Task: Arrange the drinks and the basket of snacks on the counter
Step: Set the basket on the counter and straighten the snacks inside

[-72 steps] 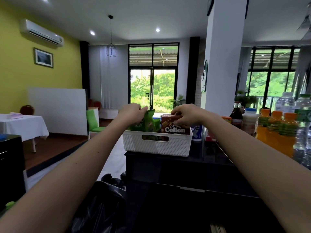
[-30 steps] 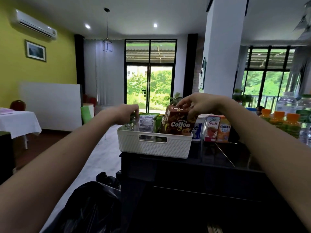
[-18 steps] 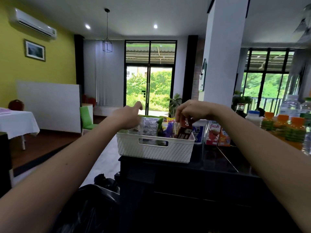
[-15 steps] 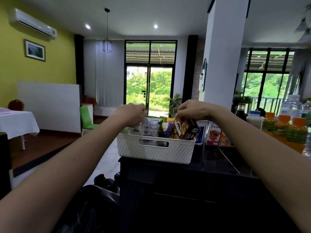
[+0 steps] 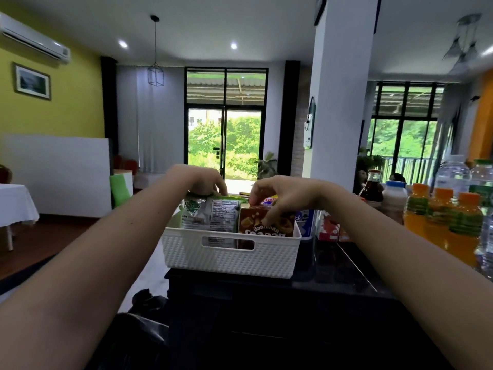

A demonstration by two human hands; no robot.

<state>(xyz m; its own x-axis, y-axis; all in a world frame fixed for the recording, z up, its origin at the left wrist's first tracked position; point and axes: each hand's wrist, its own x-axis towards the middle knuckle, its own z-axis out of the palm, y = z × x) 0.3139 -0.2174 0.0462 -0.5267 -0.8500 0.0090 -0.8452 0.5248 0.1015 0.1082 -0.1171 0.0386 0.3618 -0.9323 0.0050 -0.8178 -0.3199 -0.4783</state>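
Black counter carried a white woven-pattern basket at its left end, with snacks standing upright inside. Orange juice bottles stood in a row on the right side of the counter, well apart from the basket. A brown snack box sat in the basket's right half, just beside a silver-green packet on the left. The right hand pinched the box's top with curled fingers. The left hand gripped the packet's top edge.

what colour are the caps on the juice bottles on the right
Orange caps, seen best in the head view.
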